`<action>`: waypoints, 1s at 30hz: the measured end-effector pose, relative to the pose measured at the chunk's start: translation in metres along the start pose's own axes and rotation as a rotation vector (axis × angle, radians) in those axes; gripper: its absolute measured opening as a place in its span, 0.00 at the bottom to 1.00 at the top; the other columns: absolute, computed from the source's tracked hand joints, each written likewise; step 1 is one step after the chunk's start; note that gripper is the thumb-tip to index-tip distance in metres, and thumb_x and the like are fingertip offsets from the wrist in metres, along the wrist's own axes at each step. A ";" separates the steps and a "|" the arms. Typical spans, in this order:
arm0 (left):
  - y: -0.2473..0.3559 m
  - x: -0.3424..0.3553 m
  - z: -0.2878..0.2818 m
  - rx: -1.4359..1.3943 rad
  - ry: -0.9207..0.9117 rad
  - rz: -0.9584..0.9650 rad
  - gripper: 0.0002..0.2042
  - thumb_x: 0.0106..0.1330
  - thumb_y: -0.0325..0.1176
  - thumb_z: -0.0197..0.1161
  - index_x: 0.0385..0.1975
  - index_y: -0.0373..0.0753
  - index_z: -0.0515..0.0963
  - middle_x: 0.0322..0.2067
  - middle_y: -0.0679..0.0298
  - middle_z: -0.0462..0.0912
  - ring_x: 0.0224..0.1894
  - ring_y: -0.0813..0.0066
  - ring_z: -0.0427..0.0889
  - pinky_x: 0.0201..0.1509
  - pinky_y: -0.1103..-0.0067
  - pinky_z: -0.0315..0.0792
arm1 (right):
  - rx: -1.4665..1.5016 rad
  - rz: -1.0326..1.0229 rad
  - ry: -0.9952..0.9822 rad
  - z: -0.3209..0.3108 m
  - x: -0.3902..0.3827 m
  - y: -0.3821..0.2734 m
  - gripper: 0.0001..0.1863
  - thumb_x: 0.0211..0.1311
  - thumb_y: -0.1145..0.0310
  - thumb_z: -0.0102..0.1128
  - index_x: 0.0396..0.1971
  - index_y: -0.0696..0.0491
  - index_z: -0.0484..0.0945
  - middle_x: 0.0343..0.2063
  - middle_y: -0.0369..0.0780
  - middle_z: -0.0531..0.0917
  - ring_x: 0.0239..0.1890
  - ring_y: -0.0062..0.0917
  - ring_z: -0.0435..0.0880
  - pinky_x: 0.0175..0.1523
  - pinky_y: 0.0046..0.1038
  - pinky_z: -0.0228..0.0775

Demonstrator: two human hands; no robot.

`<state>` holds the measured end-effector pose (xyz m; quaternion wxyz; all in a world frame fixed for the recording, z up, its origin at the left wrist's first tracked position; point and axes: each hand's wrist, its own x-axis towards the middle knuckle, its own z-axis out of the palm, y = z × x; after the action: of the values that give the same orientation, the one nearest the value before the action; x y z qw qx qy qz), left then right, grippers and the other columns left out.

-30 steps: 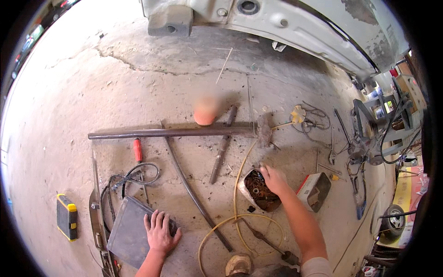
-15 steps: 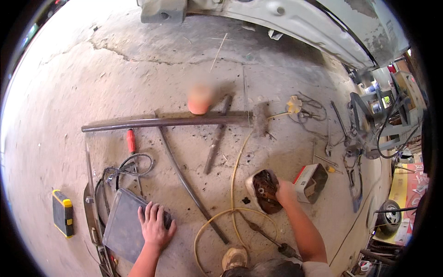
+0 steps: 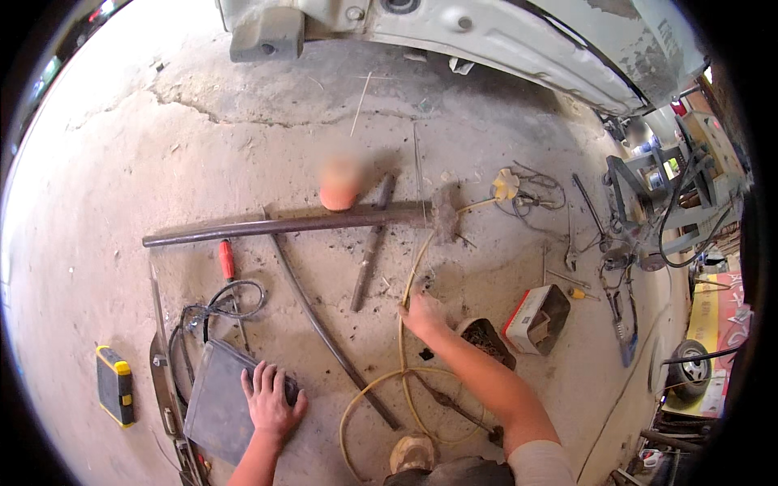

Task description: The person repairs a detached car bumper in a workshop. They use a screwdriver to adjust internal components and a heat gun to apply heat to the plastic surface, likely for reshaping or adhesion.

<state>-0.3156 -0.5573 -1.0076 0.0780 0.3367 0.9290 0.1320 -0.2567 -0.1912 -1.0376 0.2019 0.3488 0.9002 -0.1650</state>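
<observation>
My left hand [image 3: 274,398] lies flat with fingers stretched on a dark grey, flat rectangular case [image 3: 219,405] on the concrete floor. Beyond the open container [image 3: 490,340] of small rusty metal pieces, my right hand [image 3: 423,312] is over the floor beside a yellow hose [image 3: 403,344]. Its fingers are drawn together and slightly blurred; what they hold, if anything, is too small to name. The right forearm covers part of the container. To the right of that container stands an open white and red box [image 3: 538,319] with pieces inside.
A sledgehammer [image 3: 300,225] lies across the floor, over a metal bar [image 3: 373,267]. A curved rod [image 3: 324,328] and red-handled screwdriver [image 3: 227,261] are closer. A yellow and black case [image 3: 114,386] lies left. Hand tools [image 3: 620,308] lie right; a pale vehicle body [image 3: 454,32] overhangs the far side.
My right hand has left the container of rusty pieces and moved left and away from me, to the yellow hose. My left hand stays on the grey case.
</observation>
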 end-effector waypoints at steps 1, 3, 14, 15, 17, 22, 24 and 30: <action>0.001 -0.001 0.000 -0.001 -0.002 0.001 0.28 0.49 0.45 0.68 0.49 0.37 0.74 0.52 0.56 0.73 0.65 0.55 0.64 0.73 0.50 0.44 | 0.074 0.018 -0.007 0.004 0.004 -0.001 0.32 0.58 0.63 0.62 0.60 0.60 0.62 0.32 0.51 0.84 0.38 0.46 0.84 0.40 0.44 0.77; 0.002 0.000 -0.001 -0.007 0.004 0.009 0.28 0.48 0.44 0.68 0.49 0.37 0.74 0.52 0.56 0.73 0.65 0.55 0.64 0.73 0.50 0.44 | 0.130 0.044 -0.008 0.006 0.002 0.003 0.37 0.57 0.65 0.63 0.64 0.59 0.57 0.31 0.51 0.84 0.37 0.45 0.85 0.40 0.44 0.77; 0.003 -0.003 -0.001 -0.013 0.041 0.003 0.26 0.48 0.43 0.68 0.47 0.37 0.75 0.51 0.56 0.73 0.65 0.54 0.63 0.73 0.50 0.44 | 0.149 0.057 0.302 -0.058 -0.091 0.054 0.30 0.51 0.69 0.60 0.58 0.57 0.71 0.26 0.50 0.84 0.30 0.47 0.84 0.38 0.44 0.77; 0.002 -0.003 -0.002 -0.010 0.043 0.000 0.26 0.48 0.43 0.68 0.48 0.37 0.75 0.52 0.56 0.73 0.65 0.54 0.63 0.73 0.50 0.44 | 0.207 0.086 0.303 -0.069 -0.108 0.047 0.27 0.52 0.70 0.60 0.56 0.57 0.74 0.26 0.50 0.84 0.29 0.46 0.85 0.38 0.43 0.77; 0.001 -0.004 -0.004 -0.013 0.043 -0.004 0.26 0.49 0.43 0.68 0.48 0.37 0.75 0.52 0.56 0.73 0.65 0.54 0.63 0.73 0.50 0.44 | 0.442 0.058 0.363 -0.085 -0.143 0.037 0.23 0.53 0.72 0.58 0.52 0.58 0.77 0.26 0.50 0.84 0.28 0.43 0.85 0.36 0.39 0.78; 0.003 -0.004 0.000 -0.018 0.042 0.007 0.25 0.49 0.43 0.68 0.46 0.37 0.75 0.53 0.55 0.72 0.66 0.54 0.63 0.73 0.50 0.43 | 0.608 -0.318 0.520 -0.070 -0.198 0.019 0.16 0.56 0.73 0.57 0.46 0.58 0.81 0.24 0.46 0.84 0.24 0.32 0.85 0.30 0.30 0.76; 0.003 -0.003 0.002 -0.015 0.062 0.001 0.24 0.51 0.43 0.68 0.46 0.36 0.75 0.52 0.55 0.73 0.65 0.54 0.63 0.73 0.51 0.44 | 0.627 -0.434 0.427 -0.072 -0.220 -0.004 0.14 0.57 0.71 0.59 0.44 0.57 0.81 0.24 0.44 0.84 0.23 0.32 0.84 0.29 0.30 0.76; 0.063 0.019 0.003 -0.741 -0.223 -0.184 0.21 0.68 0.45 0.59 0.49 0.32 0.76 0.41 0.55 0.79 0.54 0.59 0.75 0.63 0.65 0.63 | 0.684 -0.857 0.132 -0.022 -0.254 -0.037 0.14 0.58 0.69 0.62 0.45 0.51 0.80 0.20 0.41 0.80 0.21 0.38 0.82 0.26 0.36 0.74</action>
<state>-0.2913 -0.4981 -0.9932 0.3063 0.2135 0.8305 0.4134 -0.1163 -0.3503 -0.8909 -0.0654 0.0063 0.8673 -0.4934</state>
